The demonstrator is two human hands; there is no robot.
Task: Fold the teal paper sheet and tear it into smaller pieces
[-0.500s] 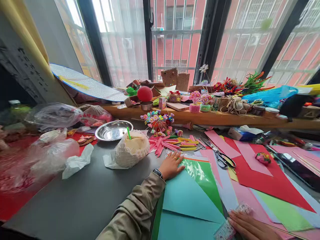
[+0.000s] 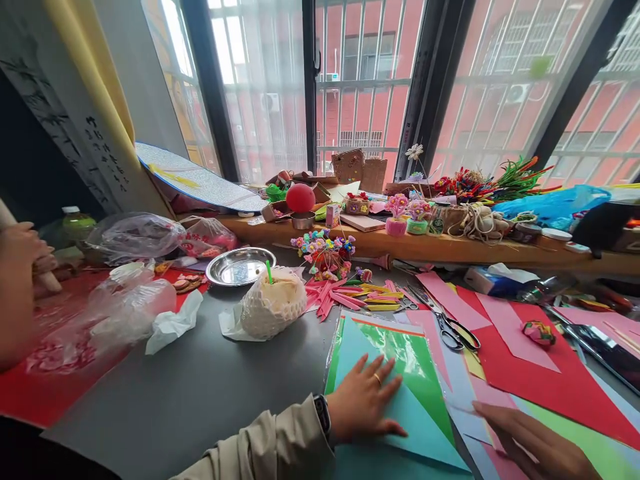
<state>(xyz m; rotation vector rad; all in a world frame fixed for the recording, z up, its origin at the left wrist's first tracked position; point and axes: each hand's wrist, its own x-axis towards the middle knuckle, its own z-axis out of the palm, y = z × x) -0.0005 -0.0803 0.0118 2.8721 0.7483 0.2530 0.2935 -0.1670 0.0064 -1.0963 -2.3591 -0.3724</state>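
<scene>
1. The left hand (image 2: 367,403), with a gold ring and a black watch at the wrist, rests palm down on a light-blue paper sheet (image 2: 425,423); its fingers are spread wide and grip nothing.
2. The light-blue sheet lies at the near edge of view on the grey tabletop (image 2: 210,380), its slanting edge running across bright green paper (image 2: 425,367) under glossy clear plastic (image 2: 410,353). Whether the blue sheet is inside or over the plastic, I cannot tell.
3. The right hand (image 2: 540,443), slightly blurred, is to the right of that sheet, above overlapping coloured papers; its visible fingers reach out almost straight. Its underside is hidden, so I cannot tell whether it grips anything.
4. Beyond the right hand lie a large red paper sheet (image 2: 540,380) and black-handled metal scissors (image 2: 444,321).
5. Past the plastic's far edge is a loose pile of narrow pink and yellow strips (image 2: 327,293); left of it stands a cream, rounded object in white foam netting (image 2: 275,310) with a green straw (image 2: 269,272).
6. At the far left, another person's hand (image 2: 23,243) is near a red surface (image 2: 30,390).
</scene>
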